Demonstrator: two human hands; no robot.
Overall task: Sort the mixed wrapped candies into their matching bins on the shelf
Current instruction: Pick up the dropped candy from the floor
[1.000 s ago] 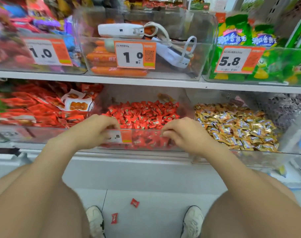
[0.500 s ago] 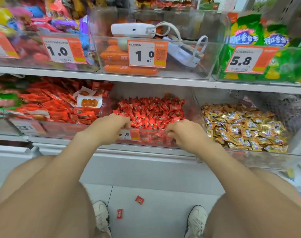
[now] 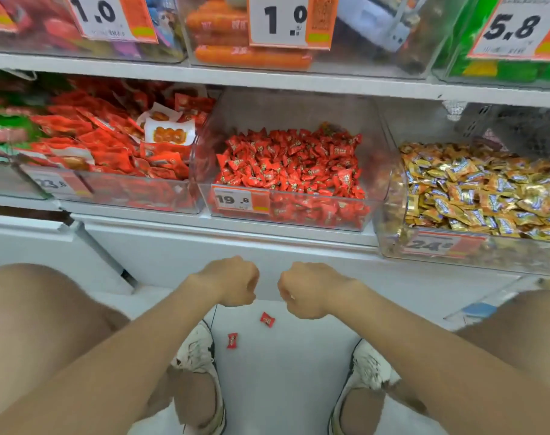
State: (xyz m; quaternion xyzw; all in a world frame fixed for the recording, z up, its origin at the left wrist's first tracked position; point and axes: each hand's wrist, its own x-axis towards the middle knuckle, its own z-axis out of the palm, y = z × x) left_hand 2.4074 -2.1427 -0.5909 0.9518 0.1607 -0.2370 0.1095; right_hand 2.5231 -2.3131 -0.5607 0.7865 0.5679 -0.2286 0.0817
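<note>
Two red candies [image 3: 267,319] lie on the floor [image 3: 283,387] between the shoes [image 3: 198,356], below the red bin [image 3: 204,152]. Left grip [image 3: 233,282] and right grip [image 3: 305,290] hang above them, clenched, nothing visible inside. Probable step: retrieval; next move, open and pinch one.
</note>
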